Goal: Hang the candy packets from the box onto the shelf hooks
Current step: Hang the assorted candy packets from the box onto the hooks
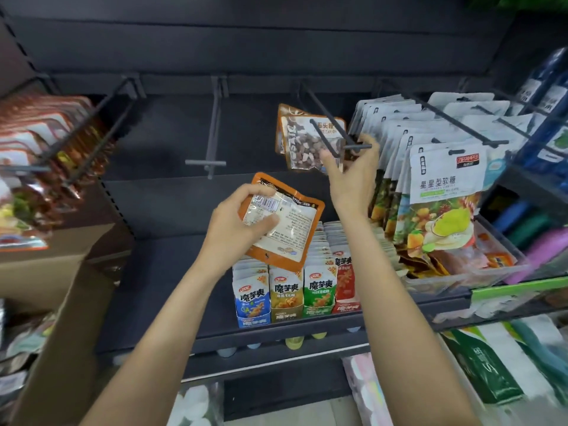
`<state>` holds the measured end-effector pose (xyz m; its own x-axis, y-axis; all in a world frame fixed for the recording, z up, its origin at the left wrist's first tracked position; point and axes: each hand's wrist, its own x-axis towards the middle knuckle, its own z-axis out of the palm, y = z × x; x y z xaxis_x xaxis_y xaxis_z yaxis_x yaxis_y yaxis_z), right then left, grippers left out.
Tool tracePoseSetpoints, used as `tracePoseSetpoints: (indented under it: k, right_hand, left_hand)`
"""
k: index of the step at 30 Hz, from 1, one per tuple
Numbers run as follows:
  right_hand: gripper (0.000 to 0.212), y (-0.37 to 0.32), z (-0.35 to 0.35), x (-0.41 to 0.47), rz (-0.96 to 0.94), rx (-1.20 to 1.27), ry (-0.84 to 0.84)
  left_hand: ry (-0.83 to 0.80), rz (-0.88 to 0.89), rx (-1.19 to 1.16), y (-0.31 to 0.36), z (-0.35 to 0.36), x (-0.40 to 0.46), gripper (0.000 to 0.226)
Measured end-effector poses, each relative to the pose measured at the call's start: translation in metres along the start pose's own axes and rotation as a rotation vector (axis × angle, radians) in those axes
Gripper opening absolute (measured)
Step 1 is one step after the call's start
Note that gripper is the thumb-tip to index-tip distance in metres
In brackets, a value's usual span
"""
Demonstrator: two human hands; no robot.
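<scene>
At the front tip of the middle hook [330, 135], our right hand [352, 176] has thumb and fingers curled around the hook end and the lower edge of an orange candy packet [310, 142] hanging there, with another close behind it. Our left hand [236, 229] pinches a second packet [285, 222], back side up, over the front edge of the lower shelf [184, 302]. We judge the job barely begun: two packets hang, one waits in hand, the neighbouring hook [212, 142] is bare, and the cardboard box [61, 272] sits at the left. Both forearms reach upward, the right higher.
</scene>
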<state>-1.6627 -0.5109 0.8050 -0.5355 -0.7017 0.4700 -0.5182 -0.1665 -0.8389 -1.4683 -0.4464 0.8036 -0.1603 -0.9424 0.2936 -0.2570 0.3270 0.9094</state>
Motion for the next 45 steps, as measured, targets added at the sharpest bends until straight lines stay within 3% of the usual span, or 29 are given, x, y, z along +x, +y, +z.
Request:
tracePoseSetpoints:
  k: [3,5,7,9,11,13,16,19,23,25,27,36,45]
  right_hand:
    - [0.047,-0.001,-0.037,-0.034,-0.015,0.124,-0.018]
    - [0.039,-0.005,-0.065,-0.053,-0.114,0.090,-0.132]
    - [0.053,-0.012,-0.086,-0.062,-0.177,0.002,-0.400]
    - [0.076,-0.013,-0.097,-0.064,-0.096,-0.002,-0.697]
    - [0.076,-0.004,-0.102,-0.066,-0.060,-0.026,-0.777]
    - [0.056,0.008,-0.109,-0.066,-0.034,0.023,-0.774]
    - [0.054,0.022,-0.121,-0.070,0.094,0.354,-0.892]
    - [0.064,0.030,-0.127,-0.073,0.165,0.583,-0.831]
    - [0.050,0.025,-0.127,-0.073,0.246,0.866,-0.771]
    - [0.045,0.017,-0.123,-0.072,0.303,0.824,-0.565]
    - [0.043,0.010,-0.120,-0.073,0.244,0.592,-0.415]
    - [0.042,-0.003,-0.112,-0.081,-0.018,0.467,-0.304]
    - [0.042,-0.002,-0.090,-0.051,-0.109,0.334,-0.307]
  left_hand:
    - [-0.059,-0.039,-0.125,0.003,0.005,0.001,0.041]
    - [-0.187,0.016,-0.062,0.006,0.005,0.004,0.044]
    - [-0.393,0.120,0.073,0.016,0.005,0.007,0.048]
    - [-0.505,0.273,0.218,0.027,0.010,0.009,0.054]
    - [-0.439,0.368,0.279,0.035,0.017,0.007,0.059]
    - [-0.323,0.455,0.251,0.039,0.021,0.003,0.062]
    - [-0.271,0.798,0.288,0.035,0.025,0.002,0.039]
    - [-0.284,1.080,0.375,0.027,0.028,0.006,0.017]
    - [-0.329,1.174,0.458,0.018,0.025,0.012,0.009]
    - [-0.366,1.196,0.519,0.016,0.025,0.013,0.012]
    - [-0.384,1.213,0.572,0.014,0.028,0.013,0.015]
    - [0.176,0.989,0.483,0.009,0.031,0.008,0.036]
    - [0.253,0.877,0.553,0.013,0.042,0.024,0.036]
